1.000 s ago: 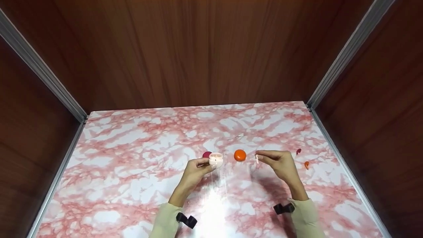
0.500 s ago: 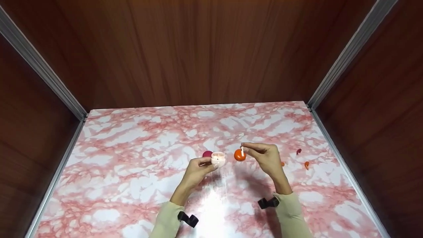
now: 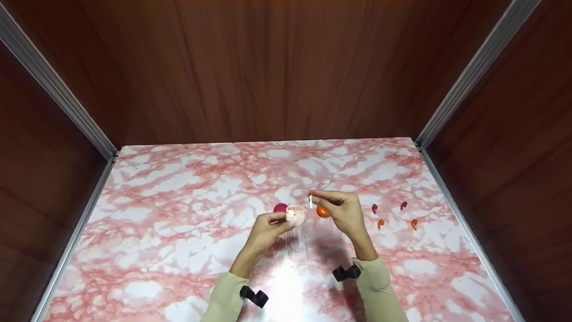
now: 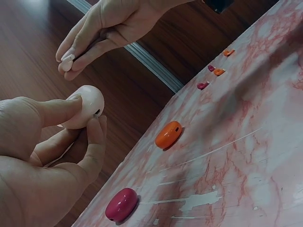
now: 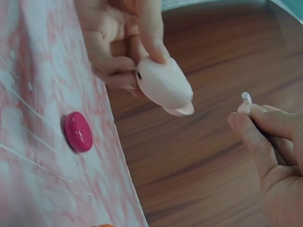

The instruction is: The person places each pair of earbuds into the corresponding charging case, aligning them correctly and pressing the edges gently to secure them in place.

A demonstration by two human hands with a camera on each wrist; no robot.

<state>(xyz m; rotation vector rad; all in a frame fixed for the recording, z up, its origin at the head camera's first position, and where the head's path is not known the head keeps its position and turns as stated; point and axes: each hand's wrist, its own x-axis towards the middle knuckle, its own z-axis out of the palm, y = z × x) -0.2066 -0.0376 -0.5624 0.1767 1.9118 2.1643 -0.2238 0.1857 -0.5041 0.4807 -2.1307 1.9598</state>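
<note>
My left hand (image 3: 265, 233) grips a pale pink earbud case (image 5: 165, 84) between thumb and fingers, raised above the table with its lid up. A white earbud (image 5: 246, 101) is pinched between the thumb and fingertips of my right hand (image 3: 343, 212), its stem pointing down in the head view. The earbud is just right of the case, with a gap between them. Behind my left fingertips lies a closed magenta case (image 4: 121, 205). The orange case (image 4: 169, 135), also closed, is partly covered by my right hand in the head view.
On the right of the marbled table (image 3: 178, 223) lie two magenta earbuds (image 3: 374, 208) and two orange earbuds (image 3: 380, 223), spaced apart. Brown wood-grain panels (image 3: 268, 71) with metal corner rails (image 3: 473, 67) enclose the table at the back and sides.
My right hand has moved left with the white earbud, from right of the orange case to near the pink case. My left hand with the case has shifted only slightly right.
</note>
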